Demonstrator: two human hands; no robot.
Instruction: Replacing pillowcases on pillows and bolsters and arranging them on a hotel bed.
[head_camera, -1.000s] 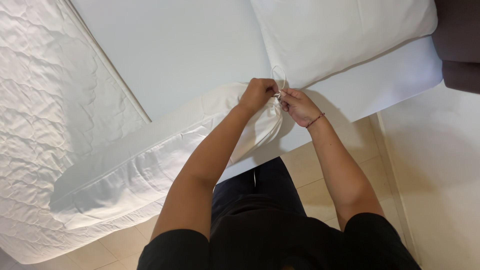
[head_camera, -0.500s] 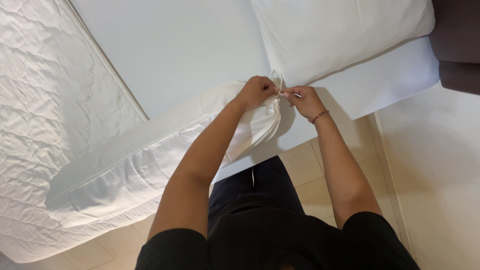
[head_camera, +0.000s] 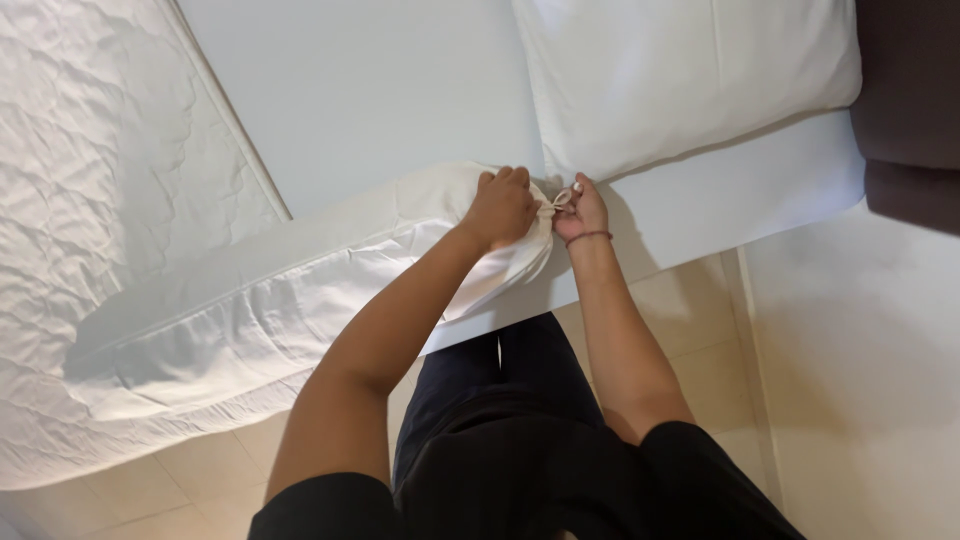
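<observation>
Head view looks down at two bare hands meeting at the edge of a bed (head_camera: 380, 90). Both are at one end of a long white rolled cover (head_camera: 300, 290), which lies along the bed's side and stretches away to the left, toward the quilted white blanket (head_camera: 110, 200). The left hand (head_camera: 503, 205) is closed over the bunched end of the roll, fingers curled down on the cloth. The right hand (head_camera: 582, 210) sits just beside it, pinching a small thin tie (head_camera: 560, 200) between thumb and fingertips. That tie lies right between both hands, touching each. Neither hand is nearer; both are on it. Both arms reach forward, elbows bent, wrists close together. A white pillow (head_camera: 680, 80) lies just behind the hands.
</observation>
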